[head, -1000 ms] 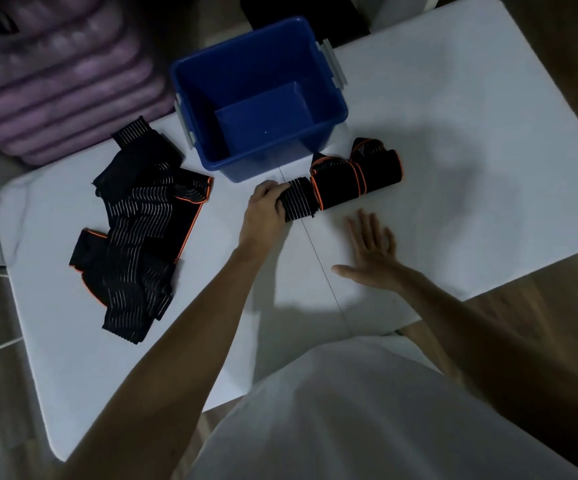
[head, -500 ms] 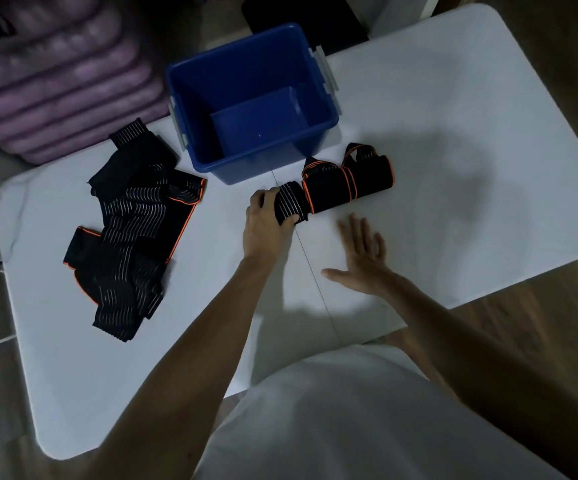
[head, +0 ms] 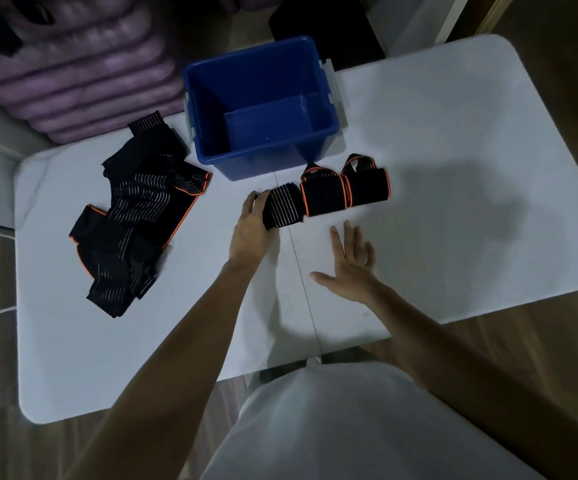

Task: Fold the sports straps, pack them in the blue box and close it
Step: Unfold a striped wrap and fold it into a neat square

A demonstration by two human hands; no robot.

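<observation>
The left hand [head: 251,225] is gripping the near end of the folded strap [head: 327,197], which is lying crosswise just in front of the box [head: 261,109] (lid unseen). The right hand [head: 351,268] is hovering flat, fingers spread, holding nothing.

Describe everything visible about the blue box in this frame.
The blue box is a deep rectangular tub, apparently smooth plastic, upright and open with no lid in view. Its inside looks empty. Pale grey latch handles sit on its left and right rims. It stands at the far edge of the white table. Neither hand touches it.
</observation>
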